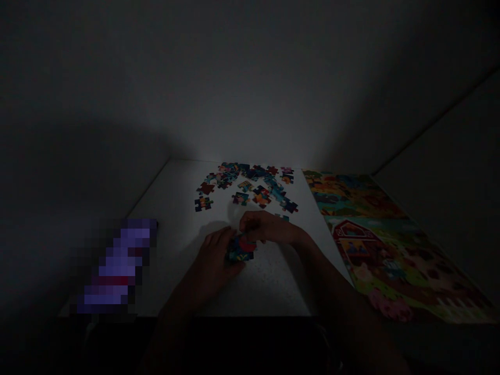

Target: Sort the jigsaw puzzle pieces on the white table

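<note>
Left hand point(213, 261) and right hand point(267, 227) grasp a small joined cluster of multicoloured cardboard jigsaw pieces point(241, 248), centre of the white desk point(175, 208); most loose pieces point(250, 185) lie unjoined at 12 o'clock; printed farm-scene sheet point(375, 250) at 3 o'clock.

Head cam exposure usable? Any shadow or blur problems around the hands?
Head view: badly underexposed, edges nearly black; only the white table is lit. Left hand and right hand are dim and cast a soft shadow on it. Lower-left purple patch is pixelated, unreadable.
</note>
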A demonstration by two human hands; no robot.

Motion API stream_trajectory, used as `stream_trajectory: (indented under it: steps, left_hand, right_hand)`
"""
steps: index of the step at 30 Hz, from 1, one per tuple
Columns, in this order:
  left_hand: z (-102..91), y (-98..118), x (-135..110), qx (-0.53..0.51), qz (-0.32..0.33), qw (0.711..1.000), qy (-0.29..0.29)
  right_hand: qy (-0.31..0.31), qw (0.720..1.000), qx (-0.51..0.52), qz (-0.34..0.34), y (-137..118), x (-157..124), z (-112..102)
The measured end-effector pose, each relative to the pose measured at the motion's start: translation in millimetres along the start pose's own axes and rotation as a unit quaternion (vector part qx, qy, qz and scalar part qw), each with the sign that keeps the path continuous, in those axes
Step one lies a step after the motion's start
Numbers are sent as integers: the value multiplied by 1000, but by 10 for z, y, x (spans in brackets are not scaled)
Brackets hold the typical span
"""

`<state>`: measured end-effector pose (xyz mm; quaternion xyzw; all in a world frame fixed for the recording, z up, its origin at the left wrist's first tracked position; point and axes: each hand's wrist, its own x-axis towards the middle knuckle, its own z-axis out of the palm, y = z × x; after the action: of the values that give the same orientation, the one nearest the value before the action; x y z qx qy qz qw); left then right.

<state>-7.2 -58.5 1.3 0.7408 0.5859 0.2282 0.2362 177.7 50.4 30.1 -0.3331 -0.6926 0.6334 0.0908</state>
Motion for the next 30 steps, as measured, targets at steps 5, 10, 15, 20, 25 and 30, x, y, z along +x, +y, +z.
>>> stream_trajectory:
  steps: [5,10,15,20,25,30]
  left_hand:
    - [15,-14,-4,-8,5,1000,15]
    - [18,-12,16,2,13,1000,13]
    - [-29,40,27,-13,7,1000,-3]
    - [-34,69,20,-13,9,1000,-15]
    - [-35,83,15,0,-2,999,-52]
    - [-14,32,-11,-11,-21,999,-25]
  right_hand:
    - [37,997,-44,-55,68,54,99]
    - [115,987,-63,-91,163,138,-22]
    - [342,923,-165,-58,235,343,-272]
    - [405,847,-343,-10,159,586,-434]
    - [440,806,-386,81,92,790,-366]
    - [432,808,-374,143,87,858,-342]
